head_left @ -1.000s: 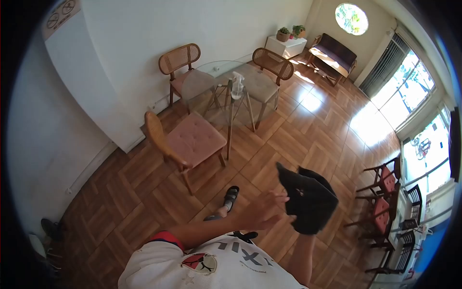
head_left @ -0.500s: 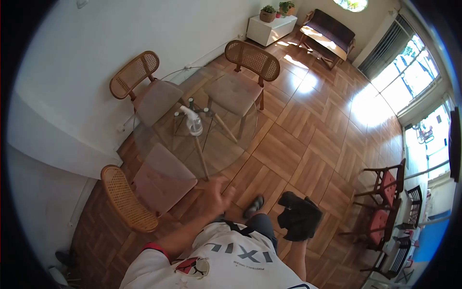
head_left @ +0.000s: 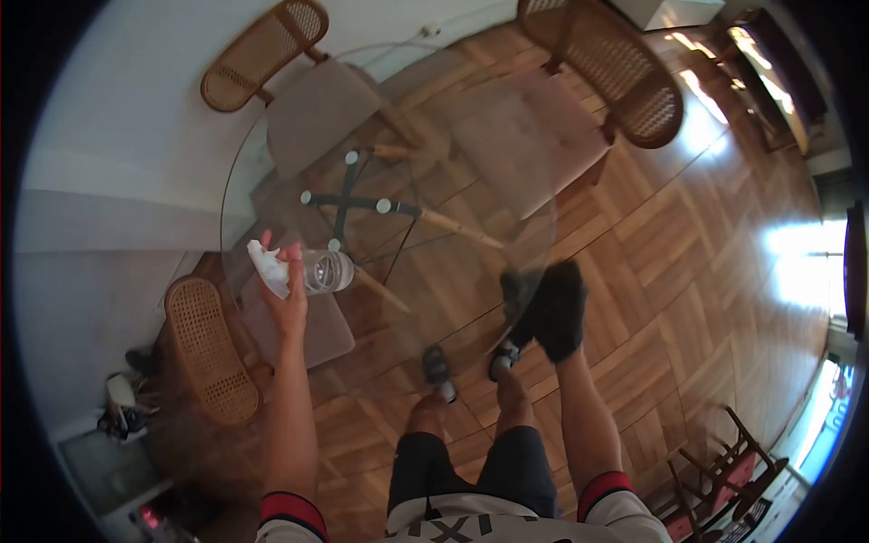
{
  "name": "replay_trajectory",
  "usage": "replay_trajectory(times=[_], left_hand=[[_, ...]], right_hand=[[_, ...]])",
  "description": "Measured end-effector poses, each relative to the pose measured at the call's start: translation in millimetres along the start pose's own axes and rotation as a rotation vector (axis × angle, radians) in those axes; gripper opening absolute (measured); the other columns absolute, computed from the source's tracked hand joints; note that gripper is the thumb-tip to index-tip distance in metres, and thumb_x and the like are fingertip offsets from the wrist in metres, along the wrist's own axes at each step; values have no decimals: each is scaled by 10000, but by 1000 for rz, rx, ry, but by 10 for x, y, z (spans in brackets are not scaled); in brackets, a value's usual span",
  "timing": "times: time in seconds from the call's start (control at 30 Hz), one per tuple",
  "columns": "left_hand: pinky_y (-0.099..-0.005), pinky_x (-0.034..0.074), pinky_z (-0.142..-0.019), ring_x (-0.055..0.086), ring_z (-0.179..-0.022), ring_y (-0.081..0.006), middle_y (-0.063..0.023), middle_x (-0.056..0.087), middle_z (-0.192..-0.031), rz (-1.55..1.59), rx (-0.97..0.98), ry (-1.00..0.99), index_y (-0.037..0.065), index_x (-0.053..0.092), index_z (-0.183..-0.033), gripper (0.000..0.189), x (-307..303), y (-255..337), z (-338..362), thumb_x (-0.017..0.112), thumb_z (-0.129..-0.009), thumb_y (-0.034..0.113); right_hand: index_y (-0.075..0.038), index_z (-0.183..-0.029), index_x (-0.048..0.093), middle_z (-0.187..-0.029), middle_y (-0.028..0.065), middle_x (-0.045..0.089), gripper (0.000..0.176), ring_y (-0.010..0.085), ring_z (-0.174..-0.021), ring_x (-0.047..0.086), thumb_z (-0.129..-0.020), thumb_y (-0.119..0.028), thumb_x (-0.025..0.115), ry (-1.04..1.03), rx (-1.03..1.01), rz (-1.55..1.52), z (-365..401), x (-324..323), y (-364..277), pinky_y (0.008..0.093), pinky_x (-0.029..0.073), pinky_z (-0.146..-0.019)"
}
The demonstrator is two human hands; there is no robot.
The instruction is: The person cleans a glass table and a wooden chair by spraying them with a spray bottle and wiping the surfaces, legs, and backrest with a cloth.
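1. Currently, left hand (head_left: 288,294): fingers closed round spray bottle (head_left: 328,271), over glass desk (head_left: 457,285).
2. Right hand (head_left: 570,360): under dark cloth (head_left: 558,312); finger state cannot be told.
3. Advisable: firm neck hold, cloth snug.

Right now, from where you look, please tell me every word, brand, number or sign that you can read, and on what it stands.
"X" and "I": large dark letters on the shirt; the picture's edge cuts the print, so I cannot read a whole word.
Spray bottle in the left hand: no readable text.
Dark cloth: no readable text.
Red glow at lower left: too blurred to tell whether it is a sign.
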State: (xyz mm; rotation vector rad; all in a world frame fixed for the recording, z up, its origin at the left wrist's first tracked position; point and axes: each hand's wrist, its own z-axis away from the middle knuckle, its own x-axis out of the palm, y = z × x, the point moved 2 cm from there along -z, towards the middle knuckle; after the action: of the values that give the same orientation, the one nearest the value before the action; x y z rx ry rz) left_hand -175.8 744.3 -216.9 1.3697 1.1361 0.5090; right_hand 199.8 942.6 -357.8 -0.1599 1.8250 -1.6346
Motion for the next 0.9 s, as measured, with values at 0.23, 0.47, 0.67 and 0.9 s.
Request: replay_trajectory(times=[0.23, 0.47, 0.67, 0.9], left_hand=[[-437, 367, -1066, 572, -1132, -273, -104, 606, -1198, 484, -284, -12, 47, 526, -1201, 388, -1183, -61, 1261, 530, -961, 353], [-323, 478, -873, 620, -968, -188, -81, 636, -975, 490, -889, -515, 2, 532, -1170, 378, -528, 685, 2940, 653, -891, 228], [-295, 477, -825, 596, -906, -132, -40, 626, -984, 529, -1007, -382, 26, 585, -1132, 309, 3, -1093, 3709, 693, -899, 198], [-353, 477, -851, 575, -858, -169, -80, 611, -1020, 898, -753, -332, 35, 624, -1023, 310, 433, -2058, 2539, 769, -817, 215]], right_hand=[[-52, -1351, 460, -1282, 119, 543, 557, 270, -1112, 549, -991, -478, 450, 138, 639, -1606, -534, 421, -265, 439, 446, -982], [0, -1370, 450, -1377, 147, 504, 507, 251, -1194, 516, -989, -327, 517, -152, 127, -694, -313, 582, 174, 394, 435, -1025], [9, -1342, 467, -1331, 141, 534, 478, 232, -1165, 523, -961, -259, 576, -70, -72, 103, -9, 603, 231, 371, 444, -1001], [9, -1275, 523, -1240, 123, 586, 426, 205, -1108, 547, -918, -192, 639, 21, -244, 109, 124, 708, 306, 354, 462, -962]])
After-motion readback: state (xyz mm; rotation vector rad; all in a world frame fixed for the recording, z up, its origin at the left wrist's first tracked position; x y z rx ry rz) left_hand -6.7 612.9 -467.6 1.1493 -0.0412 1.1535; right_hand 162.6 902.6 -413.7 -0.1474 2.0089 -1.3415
